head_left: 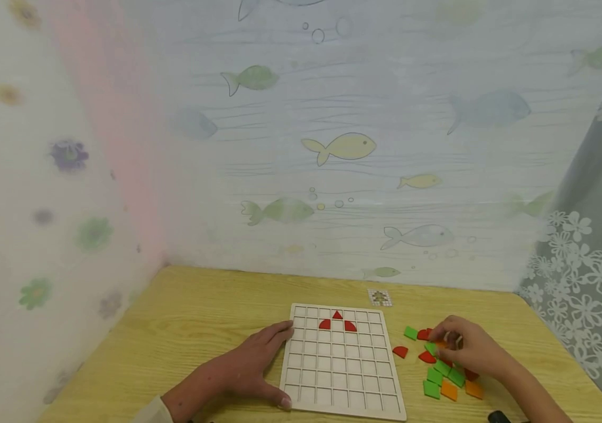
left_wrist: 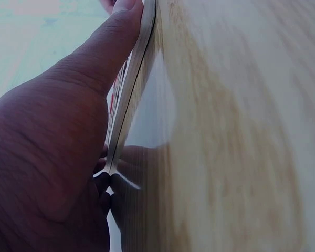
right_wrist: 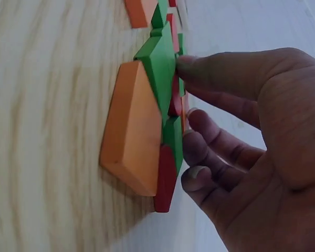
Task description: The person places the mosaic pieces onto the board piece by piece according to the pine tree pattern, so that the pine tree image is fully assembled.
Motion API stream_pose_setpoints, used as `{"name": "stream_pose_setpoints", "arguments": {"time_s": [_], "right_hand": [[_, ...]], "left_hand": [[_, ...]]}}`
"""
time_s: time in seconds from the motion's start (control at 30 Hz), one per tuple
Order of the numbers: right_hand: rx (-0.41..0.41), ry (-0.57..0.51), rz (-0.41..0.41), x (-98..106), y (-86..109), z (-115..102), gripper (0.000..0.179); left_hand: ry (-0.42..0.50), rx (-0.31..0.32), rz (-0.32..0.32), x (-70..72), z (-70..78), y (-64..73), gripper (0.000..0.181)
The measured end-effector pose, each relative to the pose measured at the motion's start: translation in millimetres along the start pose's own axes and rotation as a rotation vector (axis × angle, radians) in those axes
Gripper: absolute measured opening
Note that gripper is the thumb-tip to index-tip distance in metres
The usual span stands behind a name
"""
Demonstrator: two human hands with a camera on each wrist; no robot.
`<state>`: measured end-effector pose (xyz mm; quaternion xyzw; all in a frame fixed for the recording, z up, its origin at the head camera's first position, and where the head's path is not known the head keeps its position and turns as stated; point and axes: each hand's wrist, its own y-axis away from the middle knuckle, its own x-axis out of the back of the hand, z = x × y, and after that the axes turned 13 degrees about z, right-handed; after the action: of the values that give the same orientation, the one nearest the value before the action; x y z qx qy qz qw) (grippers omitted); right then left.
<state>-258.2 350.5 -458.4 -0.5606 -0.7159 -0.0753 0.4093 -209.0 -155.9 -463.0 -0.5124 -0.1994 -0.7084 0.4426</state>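
Note:
A pale wooden grid board [head_left: 323, 365] lies on the table with a red triangle [head_left: 337, 315] and two red quarter-circle pieces [head_left: 350, 325] in its upper squares. My left hand [head_left: 250, 361] rests along the board's left edge, fingers near the upper part and thumb at the lower corner. To the right of the board, my right hand [head_left: 467, 346] hovers over loose coloured pieces, its fingers loosely bent. In the right wrist view its thumb reaches a green tile [right_wrist: 160, 63], with an orange tile [right_wrist: 131, 131] and a red piece [right_wrist: 166, 181] below.
A small pattern card [head_left: 380, 298] lies behind the board. One red piece [head_left: 400, 352] sits apart, between board and pile. Several green and orange tiles [head_left: 449, 390] spread toward the front right. Patterned curtains [head_left: 279, 176] border the wooden table [head_left: 189, 311].

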Motion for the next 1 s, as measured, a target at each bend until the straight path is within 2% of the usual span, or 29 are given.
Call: {"name": "stream_pose_setpoints", "arguments": {"time_s": [0.13, 0.53, 0.67, 0.8, 1.0], "right_hand": [[0.025, -0.035, -0.016, -0.1, 0.7, 3.4, 0.012], [0.11, 0.067, 0.022, -8.6, -2.5, 0.8, 0.013], [0.147, 0.086, 0.058, -9.6, -2.6, -0.2, 0.018], [0.125, 0.098, 0.077, -10.0, -3.4, -3.8, 0.022], [0.0, 0.077, 0.042, -8.8, -3.2, -10.1, 0.022]], "left_hand": [[0.003, 0.0, -0.001, -0.4, 0.1, 0.4, 0.129], [0.02, 0.0, 0.009, -0.4, 0.0, 1.8, 0.129], [0.025, 0.0, 0.008, -0.2, 0.0, 1.8, 0.128], [0.024, 0.003, 0.004, -0.2, -0.1, 1.5, 0.128], [0.032, 0.008, -0.004, 0.7, -0.2, 1.4, 0.128]]}}
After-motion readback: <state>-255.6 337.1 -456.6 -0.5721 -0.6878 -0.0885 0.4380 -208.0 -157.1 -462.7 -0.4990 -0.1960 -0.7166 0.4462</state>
